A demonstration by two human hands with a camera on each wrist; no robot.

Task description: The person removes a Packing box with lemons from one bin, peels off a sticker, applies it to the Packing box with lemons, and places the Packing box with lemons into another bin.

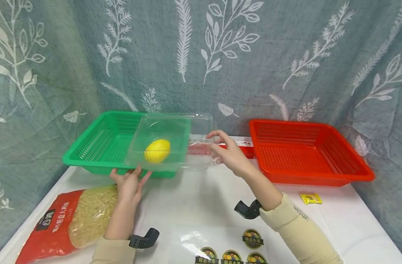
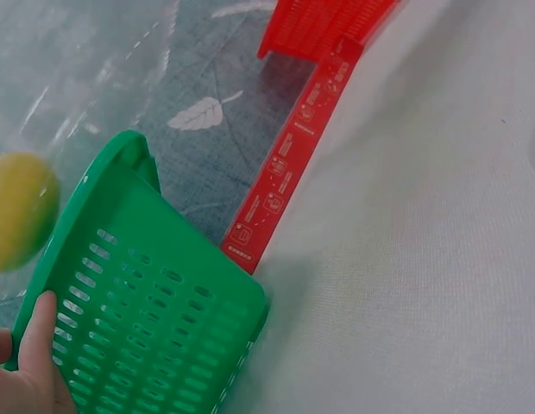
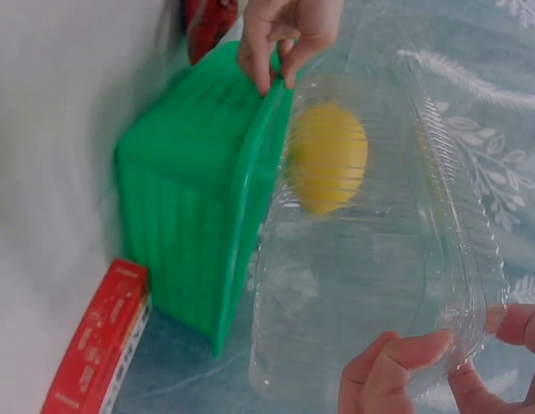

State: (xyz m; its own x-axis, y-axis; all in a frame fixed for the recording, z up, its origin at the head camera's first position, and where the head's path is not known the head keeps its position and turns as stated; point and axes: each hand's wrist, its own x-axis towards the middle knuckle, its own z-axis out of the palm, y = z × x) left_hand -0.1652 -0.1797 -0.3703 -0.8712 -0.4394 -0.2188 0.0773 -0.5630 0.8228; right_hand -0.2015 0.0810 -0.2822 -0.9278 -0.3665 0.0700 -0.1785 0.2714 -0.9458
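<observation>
My right hand (image 1: 230, 152) grips the right end of a clear plastic box (image 1: 201, 126), held tilted over the right part of a green basket (image 1: 88, 161). Inside the box, towards its left end, lies a yellow lemon (image 1: 157, 151). In the right wrist view, fingers and thumb pinch the corner of the ribbed clear box (image 3: 354, 267). At the basket's front rim is my left hand (image 1: 128, 185). The left wrist view has its fingers on the rim of the green basket (image 2: 147, 285), and the right wrist view shows them pinching there, close to the box.
A red basket (image 1: 320, 179) stands at the right, with a red carton (image 1: 247, 151) between the baskets. A bag of pasta (image 1: 88, 216) lies front left. A small yellow packet (image 1: 310, 198) and a sheet of round stickers (image 1: 252, 238) lie on the white table (image 1: 194, 198).
</observation>
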